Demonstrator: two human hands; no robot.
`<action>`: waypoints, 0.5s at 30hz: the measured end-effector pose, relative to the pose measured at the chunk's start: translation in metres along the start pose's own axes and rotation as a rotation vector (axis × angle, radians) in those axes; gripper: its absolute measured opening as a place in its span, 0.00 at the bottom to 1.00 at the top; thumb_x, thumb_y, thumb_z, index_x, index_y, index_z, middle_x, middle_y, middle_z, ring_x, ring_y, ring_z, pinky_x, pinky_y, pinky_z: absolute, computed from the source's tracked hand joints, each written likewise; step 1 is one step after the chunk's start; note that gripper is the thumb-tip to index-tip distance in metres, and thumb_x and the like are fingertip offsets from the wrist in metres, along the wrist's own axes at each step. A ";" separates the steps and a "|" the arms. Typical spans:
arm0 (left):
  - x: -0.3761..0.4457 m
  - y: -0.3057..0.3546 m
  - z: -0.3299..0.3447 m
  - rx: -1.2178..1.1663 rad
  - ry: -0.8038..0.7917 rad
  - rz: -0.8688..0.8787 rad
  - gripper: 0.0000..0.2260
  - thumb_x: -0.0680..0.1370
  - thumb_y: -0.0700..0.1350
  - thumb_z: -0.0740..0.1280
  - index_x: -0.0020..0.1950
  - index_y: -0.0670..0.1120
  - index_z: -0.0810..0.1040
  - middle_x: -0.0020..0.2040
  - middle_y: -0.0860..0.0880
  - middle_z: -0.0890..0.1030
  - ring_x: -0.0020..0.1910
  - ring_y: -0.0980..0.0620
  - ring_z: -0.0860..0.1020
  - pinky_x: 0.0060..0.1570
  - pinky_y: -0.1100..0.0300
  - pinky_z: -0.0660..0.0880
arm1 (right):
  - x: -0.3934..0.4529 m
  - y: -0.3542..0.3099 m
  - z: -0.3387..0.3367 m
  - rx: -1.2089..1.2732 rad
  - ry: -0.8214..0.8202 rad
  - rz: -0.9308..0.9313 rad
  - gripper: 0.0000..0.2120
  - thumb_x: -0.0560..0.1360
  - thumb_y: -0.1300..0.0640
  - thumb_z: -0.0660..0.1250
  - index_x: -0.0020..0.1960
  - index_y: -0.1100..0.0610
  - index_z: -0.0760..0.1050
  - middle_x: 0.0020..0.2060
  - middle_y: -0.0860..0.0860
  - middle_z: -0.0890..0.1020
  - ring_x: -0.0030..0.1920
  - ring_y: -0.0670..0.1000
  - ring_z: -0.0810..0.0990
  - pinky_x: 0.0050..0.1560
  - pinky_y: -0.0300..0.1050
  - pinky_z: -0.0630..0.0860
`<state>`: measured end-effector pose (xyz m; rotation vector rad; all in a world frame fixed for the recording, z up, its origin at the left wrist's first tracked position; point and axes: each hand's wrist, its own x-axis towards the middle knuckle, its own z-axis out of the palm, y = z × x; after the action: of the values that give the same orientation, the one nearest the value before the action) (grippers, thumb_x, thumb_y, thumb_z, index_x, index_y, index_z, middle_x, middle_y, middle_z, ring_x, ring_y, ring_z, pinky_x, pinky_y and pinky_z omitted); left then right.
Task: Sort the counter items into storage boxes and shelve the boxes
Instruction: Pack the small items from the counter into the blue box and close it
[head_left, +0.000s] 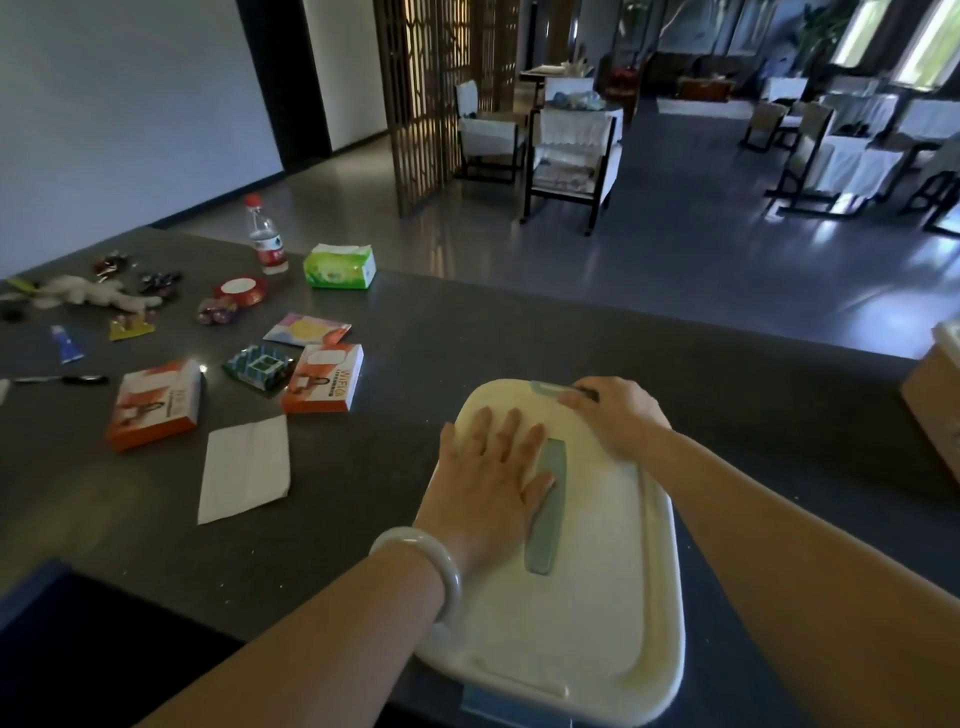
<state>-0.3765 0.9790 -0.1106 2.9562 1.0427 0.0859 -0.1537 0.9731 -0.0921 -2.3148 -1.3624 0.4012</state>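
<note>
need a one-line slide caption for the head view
Left hand flat on the storage box lid, right hand at its far latch; unsorted items wait on the counter.

You had a cream storage box (582, 613) with grey-green handle (546, 506) on the dark grey desk (467, 332) — beside two orange-and-white boxes (154, 404), a green tissue pack (340, 266), a red tape roll (241, 290).

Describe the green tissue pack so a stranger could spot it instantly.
Start at the dark counter and look to the scattered items at its left end. Along the far edge, just right of the upright water bottle, sits the green tissue pack. It is the only bright green, white-topped block there.
</note>
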 end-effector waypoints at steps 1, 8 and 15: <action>-0.001 0.000 0.000 -0.009 0.006 -0.001 0.29 0.78 0.62 0.31 0.78 0.54 0.38 0.79 0.50 0.41 0.77 0.43 0.38 0.72 0.36 0.44 | 0.001 0.001 0.001 0.018 -0.007 0.002 0.17 0.73 0.33 0.58 0.49 0.41 0.78 0.43 0.45 0.80 0.43 0.50 0.78 0.43 0.47 0.77; 0.000 0.002 0.000 0.000 0.012 -0.012 0.27 0.80 0.62 0.36 0.78 0.55 0.40 0.79 0.51 0.42 0.77 0.43 0.39 0.72 0.37 0.44 | 0.016 -0.002 -0.003 -0.029 -0.051 0.089 0.21 0.78 0.38 0.55 0.56 0.48 0.79 0.51 0.53 0.81 0.48 0.55 0.79 0.48 0.48 0.75; 0.001 0.000 0.002 -0.007 0.002 -0.008 0.29 0.78 0.62 0.33 0.78 0.56 0.40 0.79 0.51 0.42 0.77 0.44 0.39 0.72 0.36 0.44 | 0.008 -0.005 -0.003 -0.233 -0.132 0.023 0.24 0.79 0.37 0.47 0.67 0.44 0.70 0.64 0.51 0.76 0.62 0.55 0.74 0.58 0.50 0.67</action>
<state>-0.3751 0.9798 -0.1126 2.9457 1.0528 0.0925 -0.1524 0.9812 -0.0869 -2.5334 -1.5179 0.4297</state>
